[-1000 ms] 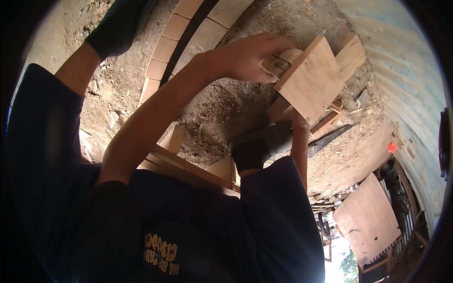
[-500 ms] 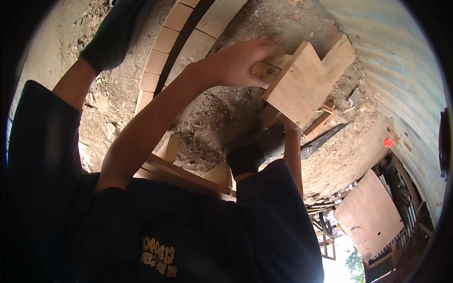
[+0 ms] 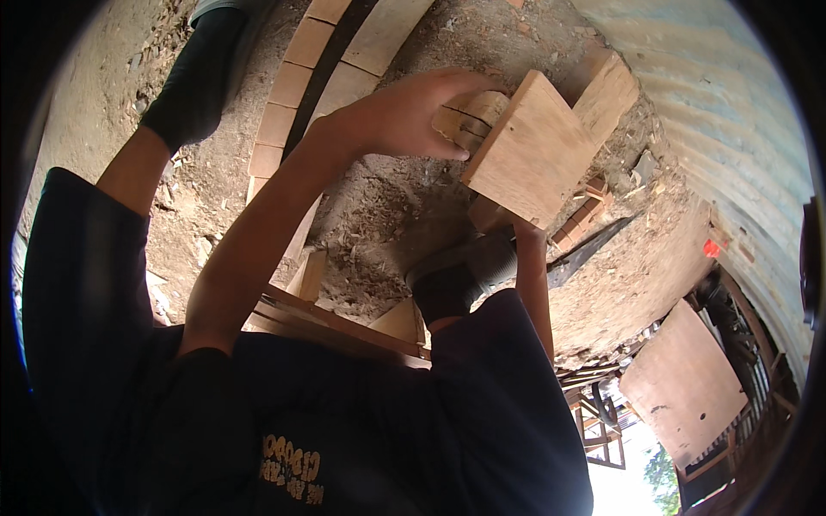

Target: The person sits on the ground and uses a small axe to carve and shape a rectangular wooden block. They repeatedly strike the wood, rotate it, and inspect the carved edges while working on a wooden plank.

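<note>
My left hand [image 3: 422, 112] is curled around a small bundle of short wooden blocks [image 3: 460, 120], fingers on the far side and thumb on the near side. The blocks stand against the left edge of a flat, square wooden board [image 3: 538, 150], tilted and raised over the ground. My right hand [image 3: 527, 230] reaches up to the board's lower edge. The board covers its fingers, so their grip cannot be seen. Behind the board's right corner shows a longer light plank [image 3: 607, 99].
A curved row of wooden blocks [image 3: 284, 103] runs along the dirt floor on the left. Reddish blocks [image 3: 581, 222] and a dark flat strip [image 3: 589, 249] lie right of my foot [image 3: 460, 271]. Corrugated metal sheeting [image 3: 714, 112] stands at right. Wooden framing [image 3: 344, 322] is close to my lap.
My left hand, the blocks and the square board have shifted slightly left in view. The blocks show a little more beside the board. The grip of my left hand looks the same.
</note>
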Available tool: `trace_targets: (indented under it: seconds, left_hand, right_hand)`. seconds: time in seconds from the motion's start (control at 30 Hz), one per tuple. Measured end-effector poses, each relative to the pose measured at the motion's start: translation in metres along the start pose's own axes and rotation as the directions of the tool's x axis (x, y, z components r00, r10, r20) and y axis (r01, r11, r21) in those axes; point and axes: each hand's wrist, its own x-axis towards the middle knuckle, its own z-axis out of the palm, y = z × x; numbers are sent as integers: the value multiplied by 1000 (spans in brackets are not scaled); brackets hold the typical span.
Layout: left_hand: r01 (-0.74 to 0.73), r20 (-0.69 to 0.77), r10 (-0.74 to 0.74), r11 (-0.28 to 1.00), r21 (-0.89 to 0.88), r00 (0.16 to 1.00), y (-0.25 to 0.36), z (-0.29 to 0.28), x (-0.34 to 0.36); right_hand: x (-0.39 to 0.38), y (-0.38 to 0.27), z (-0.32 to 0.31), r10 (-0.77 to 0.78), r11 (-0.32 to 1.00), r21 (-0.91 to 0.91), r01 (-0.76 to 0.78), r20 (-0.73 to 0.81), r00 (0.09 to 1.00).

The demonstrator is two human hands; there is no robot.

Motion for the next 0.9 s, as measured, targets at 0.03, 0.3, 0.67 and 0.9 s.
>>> trace_targets:
  seconds: [0.03,0.3,0.67,0.9]
  left_hand:
    - [3,5,-3,1000,13,1000,0,0,1]
    - [53,20,-53,999,-10,998,5,1,1]
    - [26,45,-32,989,144,998,6,-13,1]
    - [150,1,-163,911,385,987,47,-48,15]
  right_hand:
    - [1,1,0,-2,1000,3,2,3,1000]
    - [2,9,2,10,998,54,-11,15,1000]
    - [-17,27,5,72,979,188,-77,34,997]
    - [-8,-72,-24,191,981,72,-183,-138,972]
